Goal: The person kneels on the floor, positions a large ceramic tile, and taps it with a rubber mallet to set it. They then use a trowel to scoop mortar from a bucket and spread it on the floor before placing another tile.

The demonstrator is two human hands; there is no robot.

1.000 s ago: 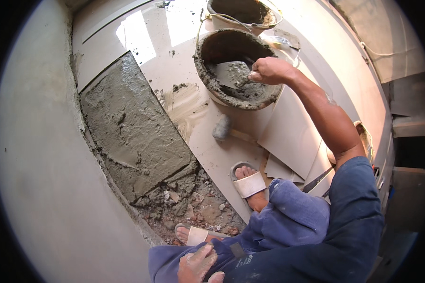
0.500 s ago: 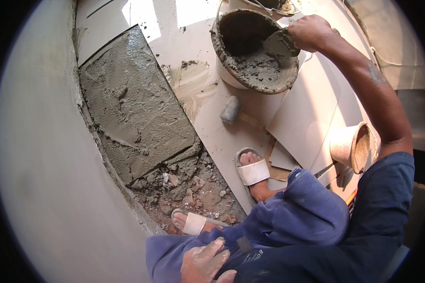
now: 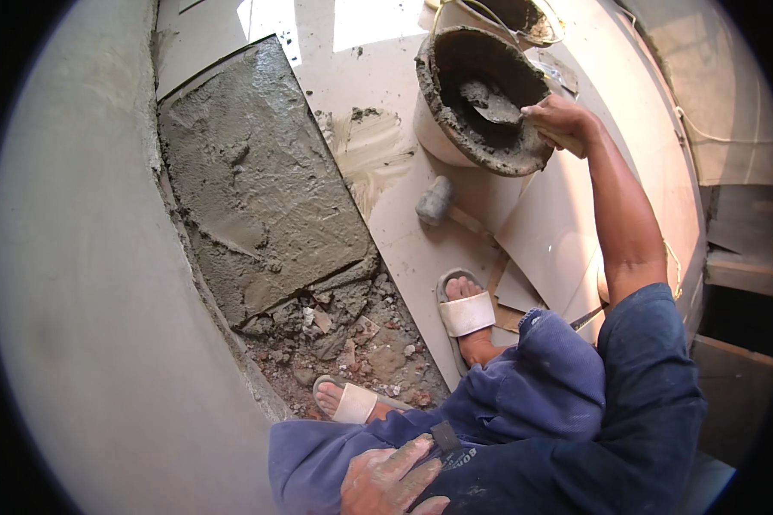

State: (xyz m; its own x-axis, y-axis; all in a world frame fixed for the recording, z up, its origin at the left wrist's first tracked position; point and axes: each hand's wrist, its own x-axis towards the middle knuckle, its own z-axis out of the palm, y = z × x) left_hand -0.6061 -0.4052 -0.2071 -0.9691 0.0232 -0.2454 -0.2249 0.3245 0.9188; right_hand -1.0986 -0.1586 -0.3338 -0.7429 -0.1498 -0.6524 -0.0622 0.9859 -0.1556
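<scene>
My right hand reaches forward over the rim of a mortar-crusted bucket and grips the handle of a trowel. The trowel's blade, loaded with grey mortar, is inside the bucket. My left hand, smeared with mortar, rests flat on my blue trouser knee at the bottom of the view and holds nothing. A bed of wet grey mortar lies spread along the wall to the left of the bucket.
A rubber mallet lies on the pale floor tiles just below the bucket. Rubble and bare ground sit between the mortar bed and my sandalled feet. A plastered wall runs along the left. A second bucket stands behind.
My right hand has kept hold of the trowel and shifted it within the bucket, from its right rim to a blade dipped in the middle. The view has tilted. My left hand stays on the knee.
</scene>
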